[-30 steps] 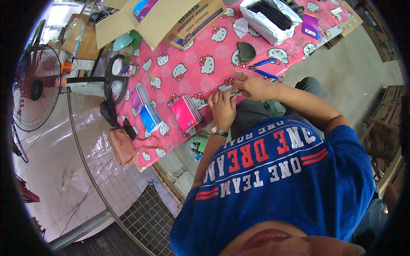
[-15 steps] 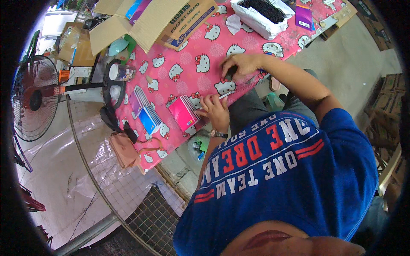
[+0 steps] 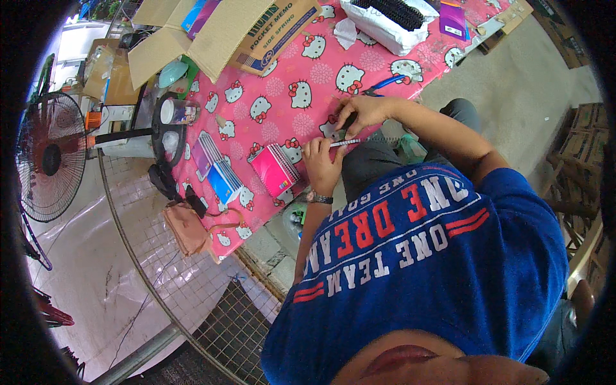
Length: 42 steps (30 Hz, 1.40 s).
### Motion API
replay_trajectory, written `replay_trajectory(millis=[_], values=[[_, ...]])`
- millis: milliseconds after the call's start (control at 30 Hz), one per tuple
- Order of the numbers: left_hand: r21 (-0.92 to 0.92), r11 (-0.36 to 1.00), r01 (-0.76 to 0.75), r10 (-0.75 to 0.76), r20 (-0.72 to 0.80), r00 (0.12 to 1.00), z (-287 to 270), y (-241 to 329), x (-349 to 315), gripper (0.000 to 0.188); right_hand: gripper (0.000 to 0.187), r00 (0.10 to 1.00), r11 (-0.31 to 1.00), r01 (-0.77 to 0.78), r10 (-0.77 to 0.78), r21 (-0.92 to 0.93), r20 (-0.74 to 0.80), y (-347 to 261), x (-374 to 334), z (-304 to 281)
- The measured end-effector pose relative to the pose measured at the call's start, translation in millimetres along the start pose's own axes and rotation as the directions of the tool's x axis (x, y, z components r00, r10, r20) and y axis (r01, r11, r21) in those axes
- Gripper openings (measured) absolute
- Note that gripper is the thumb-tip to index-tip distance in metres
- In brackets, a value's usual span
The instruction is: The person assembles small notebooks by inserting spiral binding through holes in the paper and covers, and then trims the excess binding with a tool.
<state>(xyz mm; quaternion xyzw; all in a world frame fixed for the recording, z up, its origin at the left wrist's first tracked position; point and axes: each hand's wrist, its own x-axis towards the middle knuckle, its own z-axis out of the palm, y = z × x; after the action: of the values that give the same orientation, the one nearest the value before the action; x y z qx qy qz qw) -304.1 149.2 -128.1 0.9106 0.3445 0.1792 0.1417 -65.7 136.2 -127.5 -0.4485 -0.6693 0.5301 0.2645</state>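
At the table's near edge, my left hand [image 3: 322, 165] grips a small memo pad, whose whitish edge [image 3: 347, 142] shows past the fingertips. A dark spiral coil [image 3: 383, 139] sticks out to the right from the pad's edge. My right hand [image 3: 367, 113] is closed just above the pad, with its fingertips close to the edge. Between its thumb and fingers is a small dark object [image 3: 347, 122], mostly hidden, whose kind I cannot make out. Beyond the right hand lies a blue-handled tool [image 3: 389, 82].
Pink memo pads [image 3: 276, 169] stand stacked left of my hands, next to blue and purple pads [image 3: 224, 181]. An open carton [image 3: 273, 42] and a white bag of black coils [image 3: 385, 25] are at the far side. A fan [image 3: 53, 156] stands left; a pinkish bag [image 3: 187, 226] sits at the corner.
My right hand has come down toward the memo pad's edge and my left fingers. The blue-handled tool beyond it now shows more fully. The view has shifted slightly.
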Motion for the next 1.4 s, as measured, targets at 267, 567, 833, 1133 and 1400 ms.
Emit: replay_trajectory(millis=[267, 567, 833, 1133, 1400], values=[[-0.054, 0.998, 0.019, -0.02, -0.03, 0.999, -4, -5, 0, 0.034, 0.045, 0.993, 0.969, 0.109, -0.115, 0.222, 0.017, 6, 7, 6], [-0.056, 0.998, 0.002, -0.005, -0.058, 0.998, -1, -9, -4, 0.034, 0.04, 0.996, 0.968, 0.002, -0.024, 0.25, 0.086, -4, 12, 9], [-0.052, 0.998, 0.03, -0.032, -0.035, 0.999, 0, -9, -5, 0.034, 0.037, 0.985, 0.799, 0.028, -0.126, 0.601, 0.121, 0, 11, 12], [-0.28, 0.946, 0.164, -0.192, -0.073, 0.979, -1, -7, -13, 0.068, 0.042, 0.983, 0.804, -0.039, -0.077, 0.593, 0.17, -13, 14, 9], [-0.215, 0.968, 0.131, -0.147, -0.063, 0.987, -7, -25, -14, 0.047, 0.043, 0.981, 0.776, -0.004, -0.12, 0.631, 0.154, -5, 22, 4]])
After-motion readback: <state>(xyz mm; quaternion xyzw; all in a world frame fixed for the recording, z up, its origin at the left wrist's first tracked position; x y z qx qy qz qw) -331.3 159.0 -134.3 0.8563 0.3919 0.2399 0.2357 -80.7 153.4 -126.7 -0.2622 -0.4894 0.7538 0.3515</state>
